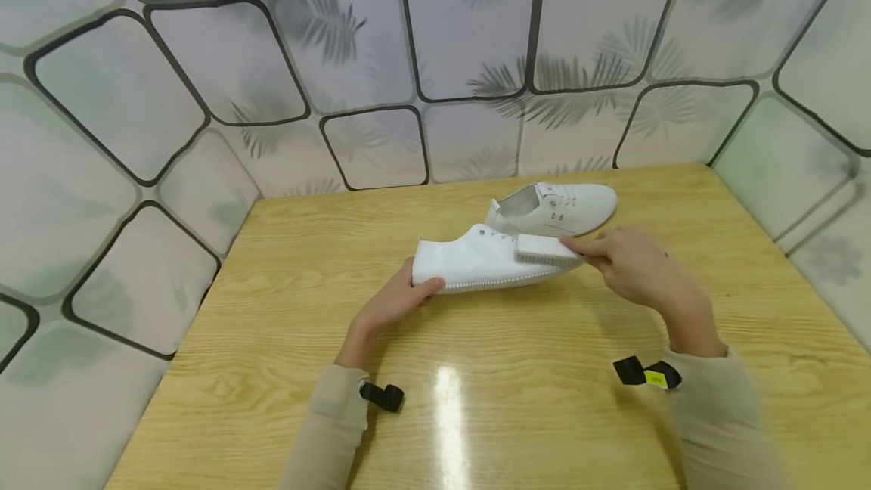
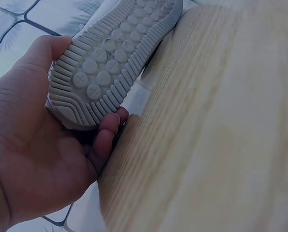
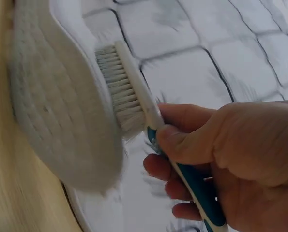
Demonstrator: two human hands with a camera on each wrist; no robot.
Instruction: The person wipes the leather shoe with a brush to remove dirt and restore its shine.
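Observation:
My left hand [image 1: 398, 299] grips a white shoe [image 1: 469, 259] by its heel, thumb on one side and fingers beneath. In the left wrist view the sole [image 2: 112, 63] faces the camera, tilted up off the wooden surface. A scrub brush [image 3: 129, 87] with white bristles and a white and teal handle is in my right hand [image 1: 640, 267], pinched between thumb and fingers. Its bristles touch the upper near the toe. Beyond lies the other white shoe [image 1: 578, 206], upright, with small letters on its side.
The wooden table [image 1: 286, 369] reaches the patterned wall covering [image 1: 469, 36] at the back and sides. A strip of glare lies on the near part of the table. Dark wrist straps [image 1: 384, 397] are worn on both sleeves.

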